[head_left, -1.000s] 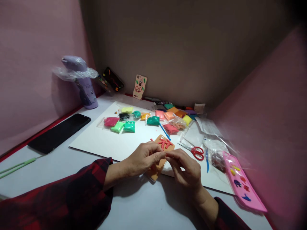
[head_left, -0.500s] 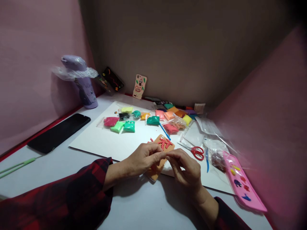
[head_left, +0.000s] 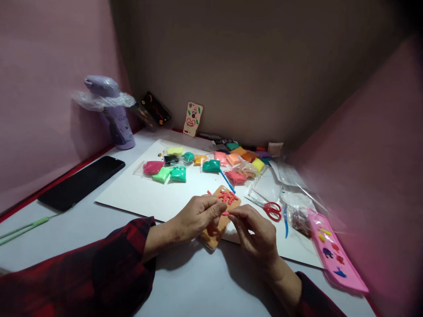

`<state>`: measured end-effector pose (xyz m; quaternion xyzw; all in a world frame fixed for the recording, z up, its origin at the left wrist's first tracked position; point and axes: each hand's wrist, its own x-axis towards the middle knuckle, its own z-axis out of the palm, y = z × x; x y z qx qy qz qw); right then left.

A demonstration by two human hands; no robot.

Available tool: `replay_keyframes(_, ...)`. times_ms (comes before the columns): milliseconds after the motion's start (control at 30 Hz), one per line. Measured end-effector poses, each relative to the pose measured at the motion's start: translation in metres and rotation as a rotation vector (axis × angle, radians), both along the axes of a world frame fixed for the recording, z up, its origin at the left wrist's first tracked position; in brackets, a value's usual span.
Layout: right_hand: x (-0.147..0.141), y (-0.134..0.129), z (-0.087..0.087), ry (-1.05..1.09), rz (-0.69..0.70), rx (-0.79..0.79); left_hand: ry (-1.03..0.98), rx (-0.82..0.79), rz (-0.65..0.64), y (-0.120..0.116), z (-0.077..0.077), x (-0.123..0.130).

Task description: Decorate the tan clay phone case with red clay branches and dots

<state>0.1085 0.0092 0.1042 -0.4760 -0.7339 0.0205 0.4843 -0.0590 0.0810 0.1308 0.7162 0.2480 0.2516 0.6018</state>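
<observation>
An orange phone case [head_left: 214, 237] lies under my hands, with several red clay pieces [head_left: 228, 197] on its upper part. Between my fingertips shows a small piece of red clay [head_left: 225, 213]. My left hand [head_left: 198, 218] pinches at its left end, thumb against the fingers. The fingers of my right hand [head_left: 256, 229] are closed on the right end of the same piece. A blue tool [head_left: 227, 181] lies beyond the case, and red-handled scissors [head_left: 272, 211] rest to the right of it.
Several clay packets [head_left: 178, 174] lie across the white board [head_left: 132, 193]. A black phone [head_left: 82, 182] and purple bottle [head_left: 120, 125] are at the left. Toward the right are a blue knife [head_left: 286, 222] and a pink tray [head_left: 340, 259]. Decorated cases [head_left: 193, 119] lean at the back.
My left thumb has shifted slightly left, away from my right fingertips. The red clay piece now shows between my hands.
</observation>
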Motion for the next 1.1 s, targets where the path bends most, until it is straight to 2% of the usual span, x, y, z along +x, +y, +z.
replay_keyframes(100, 0.0008, 0.0002, -0.0012, 0.004, 0.004, 0.002, -0.005, -0.044, 0.002, -0.0003, -0.0010, 0.0003)
replay_keyframes(233, 0.0018, -0.0007, -0.0038, 0.006, -0.016, -0.024, 0.021, 0.086, 0.064, 0.0001, -0.0027, 0.0010)
replay_keyframes(433, 0.0013, -0.0002, -0.0027, 0.001, 0.020, -0.025, 0.035, 0.120, 0.049, 0.0000, -0.0005, 0.0009)
replay_keyframes(633, 0.0013, 0.0001, -0.0018, -0.007, -0.007, -0.015, 0.000, -0.032, 0.006, -0.0004, -0.0040, 0.0009)
replay_keyframes(867, 0.0008, -0.0010, -0.0020, -0.009, -0.009, -0.027, 0.031, 0.095, 0.062, 0.0008, -0.0029, 0.0014)
replay_keyframes(1033, 0.0010, -0.0005, -0.0022, -0.005, -0.009, -0.027, 0.008, 0.021, 0.033, -0.0005, -0.0043, 0.0015)
replay_keyframes(1100, 0.0021, -0.0005, -0.0036, -0.013, -0.009, -0.032, 0.007, 0.050, 0.028, -0.0007, -0.0048, 0.0014)
